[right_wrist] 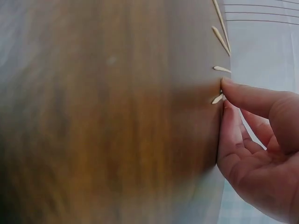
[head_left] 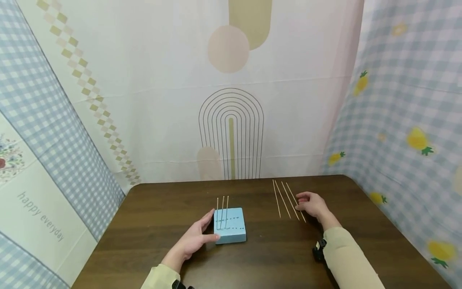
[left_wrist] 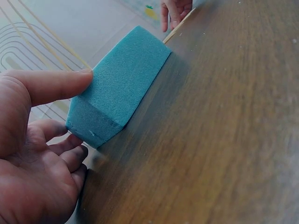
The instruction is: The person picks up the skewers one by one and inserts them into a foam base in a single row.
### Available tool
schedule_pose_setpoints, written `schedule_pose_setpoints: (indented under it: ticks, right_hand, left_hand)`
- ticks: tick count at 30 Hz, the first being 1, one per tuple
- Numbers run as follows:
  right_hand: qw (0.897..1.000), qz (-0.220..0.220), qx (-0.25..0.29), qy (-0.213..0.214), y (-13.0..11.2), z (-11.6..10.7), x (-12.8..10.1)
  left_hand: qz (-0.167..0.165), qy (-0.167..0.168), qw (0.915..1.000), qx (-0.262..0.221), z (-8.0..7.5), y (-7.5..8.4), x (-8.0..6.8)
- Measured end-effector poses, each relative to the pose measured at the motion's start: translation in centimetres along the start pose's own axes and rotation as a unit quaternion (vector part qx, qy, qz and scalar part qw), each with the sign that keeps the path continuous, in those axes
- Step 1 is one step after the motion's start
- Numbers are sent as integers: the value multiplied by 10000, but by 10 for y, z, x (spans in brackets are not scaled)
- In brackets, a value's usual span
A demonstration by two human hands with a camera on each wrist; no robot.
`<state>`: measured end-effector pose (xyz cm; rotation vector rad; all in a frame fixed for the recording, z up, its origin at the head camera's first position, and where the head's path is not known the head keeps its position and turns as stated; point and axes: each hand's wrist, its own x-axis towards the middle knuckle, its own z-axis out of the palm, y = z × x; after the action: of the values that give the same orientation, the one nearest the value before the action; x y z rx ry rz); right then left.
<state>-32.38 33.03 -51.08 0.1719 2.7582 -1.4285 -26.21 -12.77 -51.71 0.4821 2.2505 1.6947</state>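
A blue foam block (head_left: 231, 226) lies on the brown table (head_left: 151, 224), with three thin wooden skewers (head_left: 222, 208) standing upright in it. My left hand (head_left: 203, 230) grips the block's left side; in the left wrist view the thumb (left_wrist: 56, 84) presses its upper edge (left_wrist: 121, 88) and the fingers (left_wrist: 70, 151) curl beneath its corner. Several loose skewers (head_left: 285, 198) lie side by side to the right. My right hand (head_left: 301, 202) rests at their near ends, and two fingertips (right_wrist: 233, 91) pinch the pointed tip of one skewer (right_wrist: 217, 98).
Patterned fabric sheets (head_left: 231, 120) wall in the table at the back and on both sides. A black wrist camera (head_left: 319, 249) sits on my right sleeve. Bare tabletop lies between the block and the loose skewers and along the front edge.
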Motion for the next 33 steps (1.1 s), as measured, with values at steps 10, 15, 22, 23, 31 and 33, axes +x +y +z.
schedule_pose_setpoints:
  ticks: [10,15,22,23,31,33]
  right_hand:
    - [9993,247,-83,280,-2,9,0]
    - [9994,227,-73,270,0,7,-1]
    - [9932,278,1124,-111,-6,2,-10]
    - [9886,323,1459,-188,-8,3,-13]
    - [9205,-96,3826,-789,-69,49,-38]
    - [9109,-199,4032,-857,-91,66,-43]
  left_hand:
    - [57,-18,10000,-22,-1,-5,-3]
    - [76,-62,9999,-50,0,-5,-1]
    - [48,-40,9999,-89,4,-6,-1]
    - [19,-59,9999,-100,4,-6,-2]
    - [-9,-64,10000,-18,2,-5,-1]
    - [21,-65,10000,-15,1,-3,0]
